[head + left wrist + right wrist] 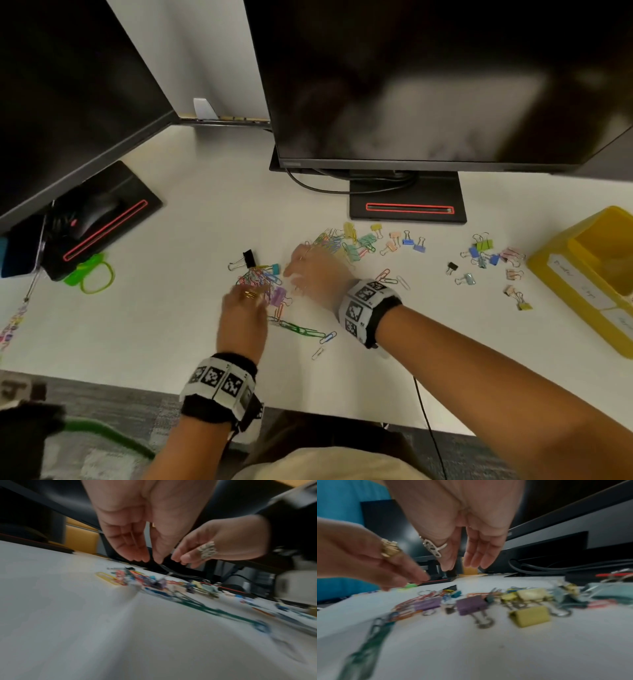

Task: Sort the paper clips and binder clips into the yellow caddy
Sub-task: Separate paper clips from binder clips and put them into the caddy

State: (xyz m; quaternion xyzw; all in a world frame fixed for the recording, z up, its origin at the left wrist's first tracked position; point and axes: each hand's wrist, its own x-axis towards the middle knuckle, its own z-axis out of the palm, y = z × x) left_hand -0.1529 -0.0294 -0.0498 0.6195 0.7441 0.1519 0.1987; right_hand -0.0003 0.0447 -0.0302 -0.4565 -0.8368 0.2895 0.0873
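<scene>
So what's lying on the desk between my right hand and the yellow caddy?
In the head view, scattered binder clips and some paper clips lie between the right hand and the yellow caddy.

The table [205,212] is smooth, matt white. Binder clips [471,605] look painted, matt, with shiny metal wire handles. The yellow caddy [561,274] looks like smooth plastic.

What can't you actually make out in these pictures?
- Yellow caddy: head view, cut off by the right edge; label writing too small.
- Left hand, right hand: motion blur hides any held clip.
- Paper clips: left wrist view, smeared.
</scene>
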